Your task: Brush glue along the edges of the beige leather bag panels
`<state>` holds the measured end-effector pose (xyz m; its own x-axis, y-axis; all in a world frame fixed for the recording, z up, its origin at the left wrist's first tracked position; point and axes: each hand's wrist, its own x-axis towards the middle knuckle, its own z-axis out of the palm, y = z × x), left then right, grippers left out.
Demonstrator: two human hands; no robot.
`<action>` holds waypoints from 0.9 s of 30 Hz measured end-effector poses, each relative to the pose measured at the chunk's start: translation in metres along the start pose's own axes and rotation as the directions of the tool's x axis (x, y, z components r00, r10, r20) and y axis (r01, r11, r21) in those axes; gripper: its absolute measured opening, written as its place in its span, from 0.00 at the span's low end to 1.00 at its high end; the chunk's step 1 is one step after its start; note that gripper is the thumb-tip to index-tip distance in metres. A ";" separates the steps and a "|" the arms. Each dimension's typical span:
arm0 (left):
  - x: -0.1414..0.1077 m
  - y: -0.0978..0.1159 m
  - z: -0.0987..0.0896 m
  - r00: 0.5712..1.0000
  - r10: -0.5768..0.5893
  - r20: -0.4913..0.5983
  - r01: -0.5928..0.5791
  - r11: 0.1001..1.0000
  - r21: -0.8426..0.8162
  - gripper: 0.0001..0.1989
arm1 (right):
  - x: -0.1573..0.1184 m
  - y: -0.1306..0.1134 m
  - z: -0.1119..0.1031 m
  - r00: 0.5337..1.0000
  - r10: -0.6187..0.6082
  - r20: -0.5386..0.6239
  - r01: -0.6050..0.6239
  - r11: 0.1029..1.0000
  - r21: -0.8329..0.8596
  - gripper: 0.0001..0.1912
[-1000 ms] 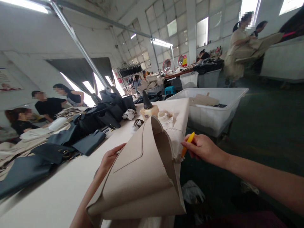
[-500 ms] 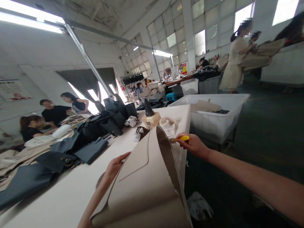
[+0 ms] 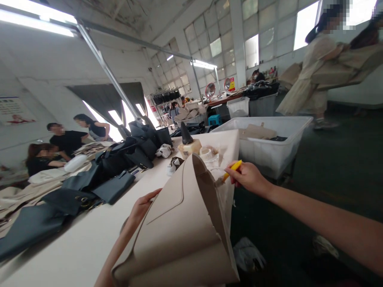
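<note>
A beige leather bag body (image 3: 176, 231) lies tilted in front of me, its open edge facing right. At its far left side, my left hand (image 3: 146, 201) grips the bag, with the fingertips partly hidden behind it. My right hand (image 3: 247, 177) is closed around a small yellow-handled brush (image 3: 233, 169). The brush tip is at the bag's open right edge. Just beyond the bag on the table are a white ring-shaped roll or pot (image 3: 206, 152) and a cream block (image 3: 190, 147) bearing a black cone (image 3: 186, 133).
Dark bags (image 3: 131, 149) are heaped along the left of the white table (image 3: 80, 243). A white plastic bin (image 3: 266, 153) holding a beige piece stands beyond the table's right edge. Co-workers sit at the left; a person (image 3: 320, 67) carrying beige pieces is at the right.
My right hand has turned the brush, so its handle now slants up and its tip points down at the bag's edge. The person at the right has come closer.
</note>
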<state>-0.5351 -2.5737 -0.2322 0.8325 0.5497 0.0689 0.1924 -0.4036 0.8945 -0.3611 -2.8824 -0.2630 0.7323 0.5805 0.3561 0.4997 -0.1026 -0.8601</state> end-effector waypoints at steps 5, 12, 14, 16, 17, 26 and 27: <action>0.000 -0.003 0.002 0.999 -0.048 0.019 0.048 0.999 0.002 0.32 | -0.005 -0.001 0.002 0.996 0.090 0.029 -0.089 0.996 -0.016 0.23; -0.002 -0.001 0.004 0.999 -0.036 -0.007 0.037 0.999 0.029 0.32 | -0.055 -0.008 0.002 0.987 0.132 0.095 -0.141 0.985 0.095 0.22; -0.003 0.000 0.005 1.000 -0.017 -0.019 0.018 0.998 0.053 0.30 | -0.070 -0.011 0.005 0.984 0.137 0.116 -0.152 0.979 0.134 0.21; -0.003 0.000 0.005 1.000 -0.010 -0.015 0.011 0.998 0.056 0.30 | -0.082 -0.013 0.006 0.978 0.153 0.139 -0.174 0.973 0.150 0.21; -0.003 0.000 0.004 1.000 -0.008 -0.012 0.008 0.999 0.053 0.30 | -0.085 -0.014 0.006 0.977 0.155 0.147 -0.177 0.973 0.150 0.21; -0.004 0.000 0.005 1.000 -0.012 -0.007 0.012 0.999 0.042 0.29 | -0.011 0.001 0.005 0.994 0.077 -0.083 -0.077 0.997 0.009 0.21; -0.004 0.001 0.006 1.000 -0.008 -0.013 0.008 0.999 0.052 0.29 | 0.001 0.004 0.006 0.993 0.063 -0.102 -0.064 0.998 0.000 0.21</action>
<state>-0.5356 -2.5807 -0.2343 0.8239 0.5626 0.0679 0.2261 -0.4362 0.8710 -0.3615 -2.8772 -0.2687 0.8058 0.4872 0.3366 0.4523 -0.1395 -0.8809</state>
